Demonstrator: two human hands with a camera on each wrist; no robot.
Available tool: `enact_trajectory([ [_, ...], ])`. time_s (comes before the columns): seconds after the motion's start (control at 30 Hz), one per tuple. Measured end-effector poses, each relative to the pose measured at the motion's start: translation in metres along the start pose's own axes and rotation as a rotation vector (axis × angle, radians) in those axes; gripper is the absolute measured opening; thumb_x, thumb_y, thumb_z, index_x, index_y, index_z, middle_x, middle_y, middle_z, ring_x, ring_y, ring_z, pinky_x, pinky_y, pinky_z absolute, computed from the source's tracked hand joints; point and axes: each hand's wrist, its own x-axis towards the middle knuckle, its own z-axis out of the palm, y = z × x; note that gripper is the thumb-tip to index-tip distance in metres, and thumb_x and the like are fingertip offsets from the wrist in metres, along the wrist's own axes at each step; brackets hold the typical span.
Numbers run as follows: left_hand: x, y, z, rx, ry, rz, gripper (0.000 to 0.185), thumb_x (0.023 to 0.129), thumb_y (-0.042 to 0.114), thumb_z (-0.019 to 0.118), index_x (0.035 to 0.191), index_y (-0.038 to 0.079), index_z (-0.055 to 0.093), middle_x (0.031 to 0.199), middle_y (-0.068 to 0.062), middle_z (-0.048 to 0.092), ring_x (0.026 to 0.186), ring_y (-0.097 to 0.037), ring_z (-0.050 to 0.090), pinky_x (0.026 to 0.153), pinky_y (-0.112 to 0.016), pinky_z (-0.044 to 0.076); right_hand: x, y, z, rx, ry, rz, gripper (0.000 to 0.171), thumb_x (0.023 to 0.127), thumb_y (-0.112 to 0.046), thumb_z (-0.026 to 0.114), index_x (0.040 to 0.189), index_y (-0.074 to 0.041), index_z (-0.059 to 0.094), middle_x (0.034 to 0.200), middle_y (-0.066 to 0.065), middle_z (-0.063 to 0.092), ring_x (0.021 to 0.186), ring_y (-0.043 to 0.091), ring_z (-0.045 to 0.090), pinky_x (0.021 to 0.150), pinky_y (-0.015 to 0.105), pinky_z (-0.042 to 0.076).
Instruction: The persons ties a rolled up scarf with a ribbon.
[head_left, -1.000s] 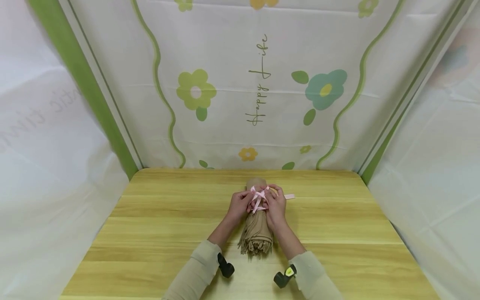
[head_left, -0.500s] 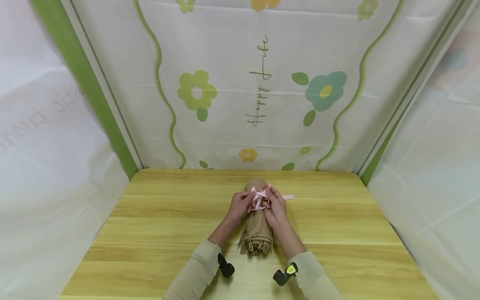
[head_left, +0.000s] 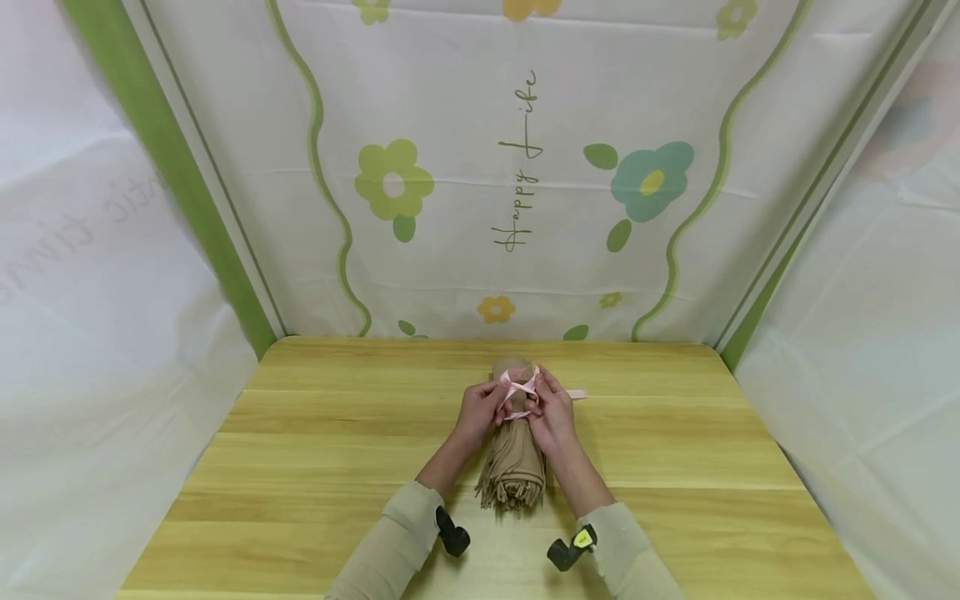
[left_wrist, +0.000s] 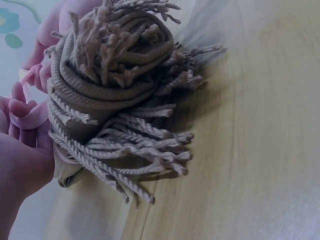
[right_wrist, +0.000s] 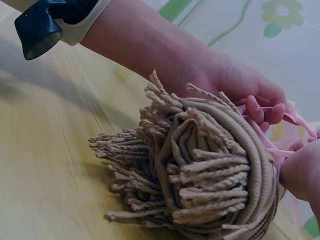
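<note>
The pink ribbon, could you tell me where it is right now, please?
In the head view the pink ribbon is tied around the rolled tan scarf mid-table, pinched between the left hand and right hand.

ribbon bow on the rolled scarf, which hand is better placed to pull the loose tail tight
Probably the right hand. The ribbon has a loose tail lying on the table just beside it, while the left hand pinches the bow across the scarf.
</note>
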Motion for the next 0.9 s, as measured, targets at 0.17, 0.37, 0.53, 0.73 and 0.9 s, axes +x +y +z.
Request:
enact_trajectory([
  [0.17, 0.0029, -0.0051, -0.0006, -0.069, 0.028, -0.011, 0.023, 0.101, 0.012, 0.058, 0.103, -0.009, 0.067, 0.057, 0.003, 0.060, 0.039, -0.004, 0.041, 0.043, -0.018, 0.039, 0.0007, 0.0006, 0.0003, -0.044, 0.036, 0.049, 0.016, 0.104, -0.004, 0.045, 0.100, -0.004, 0.060, 0.086, -0.002, 0.054, 0.062, 0.002, 0.037, 0.051, 0.012, 0.027],
  [0.37, 0.0023, -0.0046, 0.0002, -0.102, 0.029, -0.005, 0.019, 0.102, 0.010, 0.054, 0.103, -0.003, 0.067, 0.055, 0.004, 0.058, 0.037, -0.003, 0.041, 0.044, -0.017, 0.040, -0.0001, -0.0032, 0.0001, -0.115, 0.010, 0.102, 0.020, 0.105, -0.005, 0.043, 0.093, -0.009, 0.058, 0.086, -0.003, 0.054, 0.064, 0.001, 0.037, 0.052, 0.011, 0.026],
  [0.53, 0.0035, -0.0038, 0.0009, -0.111, 0.025, -0.016, 0.021, 0.104, 0.013, 0.053, 0.091, 0.003, 0.066, 0.054, 0.004, 0.057, 0.038, -0.003, 0.040, 0.043, -0.017, 0.038, -0.0010, -0.0061, -0.0015, -0.107, -0.025, 0.124, 0.015, 0.107, -0.011, 0.039, 0.097, -0.011, 0.051, 0.087, -0.003, 0.054, 0.067, 0.003, 0.038, 0.052, 0.012, 0.025],
  [0.73, 0.0056, -0.0057, -0.0005, -0.120, 0.032, -0.033, 0.026, 0.105, 0.016, 0.052, 0.086, 0.005, 0.067, 0.055, 0.004, 0.057, 0.039, -0.003, 0.041, 0.042, -0.016, 0.036, -0.0029, -0.0063, -0.0017, -0.173, -0.021, 0.053, 0.012, 0.107, -0.013, 0.041, 0.102, -0.009, 0.051, 0.087, -0.003, 0.060, 0.066, 0.004, 0.041, 0.051, 0.013, 0.027],
  [0.9, 0.0052, -0.0060, 0.0005, -0.084, 0.062, -0.013, 0.028, 0.104, 0.016, 0.054, 0.080, 0.005, 0.063, 0.055, 0.003, 0.056, 0.040, -0.003, 0.041, 0.042, -0.016, 0.035, -0.0015, -0.0051, -0.0010, -0.252, 0.044, -0.010, 0.016, 0.105, -0.011, 0.048, 0.097, -0.009, 0.061, 0.084, -0.003, 0.064, 0.066, 0.003, 0.047, 0.048, 0.012, 0.032],
])
